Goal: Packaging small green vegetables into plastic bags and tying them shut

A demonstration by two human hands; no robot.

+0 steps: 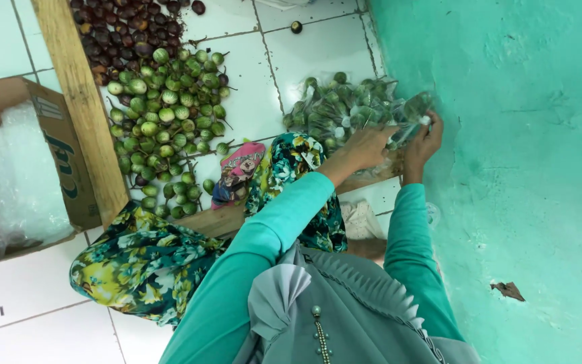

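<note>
Your teal sleeves reach over white floor tiles (304,50) beside a turquoise wall (506,168); both your left hand (365,148) and right hand (426,138) pinch a clear bag (409,114), its contents blurred.

The clear bag (409,114) between the two hands is blurred, so its contents cannot be made out, and the fingertips of the left hand (366,146) and right hand (424,137) are lost behind its plastic. The heap of dark fruits (126,30) runs off the top edge. The cardboard box (55,148) is cut by the left edge, its inside veiled by crumpled plastic sheet (8,182). Bagged green fruits (335,108) on the floor blur under glare. A small dark scrap (508,290) near the wall is too small to identify.
</note>
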